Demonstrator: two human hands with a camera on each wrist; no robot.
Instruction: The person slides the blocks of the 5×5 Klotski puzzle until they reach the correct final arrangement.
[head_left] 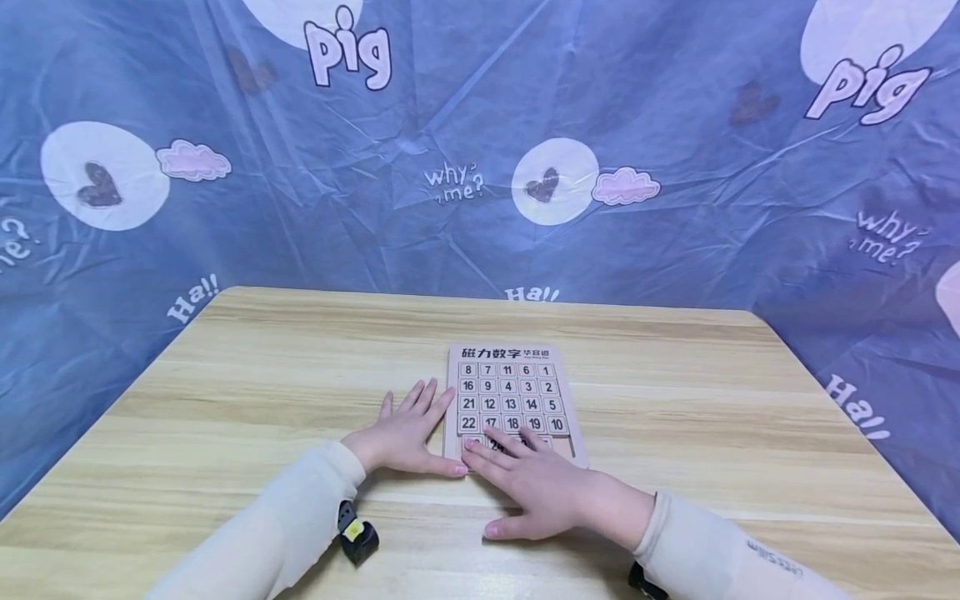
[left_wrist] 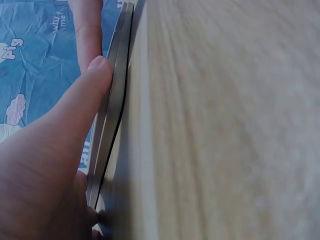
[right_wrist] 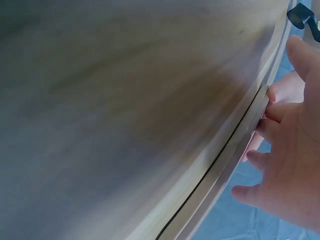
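Note:
A sliding number puzzle [head_left: 510,387] lies flat on the table, with several rows of numbered tiles under a printed heading. My left hand [head_left: 401,433] lies spread along its left edge. The left thumb rests at the near left corner, also touching the board's edge [left_wrist: 117,75] in the left wrist view. My right hand [head_left: 551,492] reaches over the near edge, fingers stretched onto the bottom row and partly hiding its tiles. Its thumb points away to the left, off the board. In the right wrist view, the right hand's fingers [right_wrist: 270,130] reach over the board's edge [right_wrist: 225,170].
The wood-grain table [head_left: 262,375] stretches around the puzzle on every side. A blue printed cloth [head_left: 420,233] hangs behind and beside it. Black camera mounts sit at the left wrist [head_left: 358,537] and the right wrist [head_left: 645,582].

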